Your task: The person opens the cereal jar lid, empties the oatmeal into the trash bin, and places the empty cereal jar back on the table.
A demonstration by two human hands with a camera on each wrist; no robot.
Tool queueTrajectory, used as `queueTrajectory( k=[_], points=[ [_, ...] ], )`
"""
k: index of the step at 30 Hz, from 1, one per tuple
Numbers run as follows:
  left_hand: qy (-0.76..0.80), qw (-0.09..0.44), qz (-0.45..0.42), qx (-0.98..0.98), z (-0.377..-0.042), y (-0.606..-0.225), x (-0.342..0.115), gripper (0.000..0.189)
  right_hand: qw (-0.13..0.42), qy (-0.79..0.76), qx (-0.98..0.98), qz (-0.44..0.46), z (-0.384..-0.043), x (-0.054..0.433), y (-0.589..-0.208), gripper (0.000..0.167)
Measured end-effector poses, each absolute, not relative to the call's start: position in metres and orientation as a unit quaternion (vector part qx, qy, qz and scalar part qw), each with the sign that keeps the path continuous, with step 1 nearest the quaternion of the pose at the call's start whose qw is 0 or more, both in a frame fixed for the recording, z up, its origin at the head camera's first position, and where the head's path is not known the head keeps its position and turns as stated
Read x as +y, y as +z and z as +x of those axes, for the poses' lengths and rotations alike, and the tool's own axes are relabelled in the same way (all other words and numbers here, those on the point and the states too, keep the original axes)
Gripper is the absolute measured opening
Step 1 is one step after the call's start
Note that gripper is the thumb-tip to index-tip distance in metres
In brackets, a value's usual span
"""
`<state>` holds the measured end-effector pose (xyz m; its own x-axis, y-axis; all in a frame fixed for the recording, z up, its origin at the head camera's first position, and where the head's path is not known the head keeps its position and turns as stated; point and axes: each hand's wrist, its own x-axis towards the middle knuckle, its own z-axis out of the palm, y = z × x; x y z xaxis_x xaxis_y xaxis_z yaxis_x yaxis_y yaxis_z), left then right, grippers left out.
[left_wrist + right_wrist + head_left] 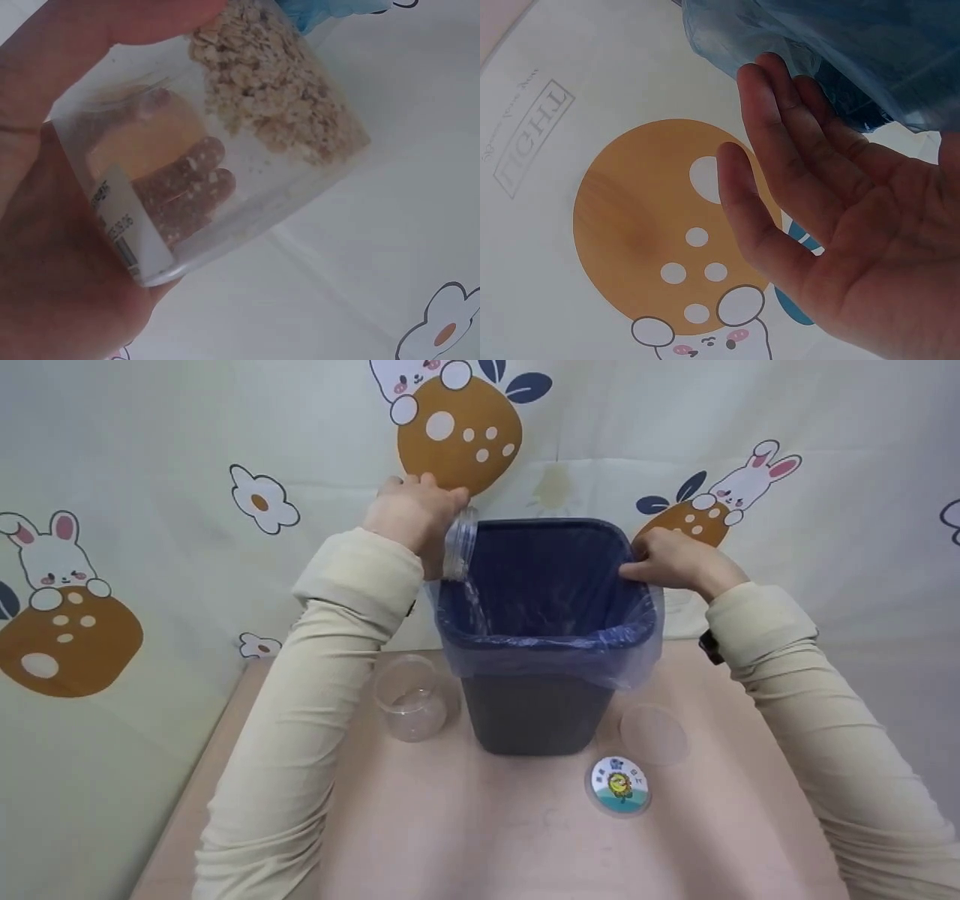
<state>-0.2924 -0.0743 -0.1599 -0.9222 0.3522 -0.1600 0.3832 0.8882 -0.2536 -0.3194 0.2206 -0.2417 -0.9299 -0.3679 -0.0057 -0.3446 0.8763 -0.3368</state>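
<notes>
My left hand grips a clear plastic jar tilted over the left rim of a dark trash bin. Inside the jar, the left wrist view shows oat flakes gathered toward one end, and a label with a barcode. A thin stream falls from the jar's mouth into the bin. A translucent blue bag lines the bin and folds over its rim. At the right rim, my right hand holds on with the thumb over the edge; its other fingers lie outside, by the bag.
An open clear round container stands on the table left of the bin. To the bin's right lie a clear disc-shaped lid and a round lid with a sunflower picture. Behind hangs a printed cloth.
</notes>
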Motion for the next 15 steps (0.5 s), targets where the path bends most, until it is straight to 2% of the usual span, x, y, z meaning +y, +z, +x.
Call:
queueTrajectory(
  k=[15],
  points=[
    [-0.141,0.044,0.193,0.97,-0.2918,-0.1601,-0.0725,0.078,0.029,-0.164,0.969,-0.182,-0.3198,0.2213,-0.2413,0.028]
  ],
)
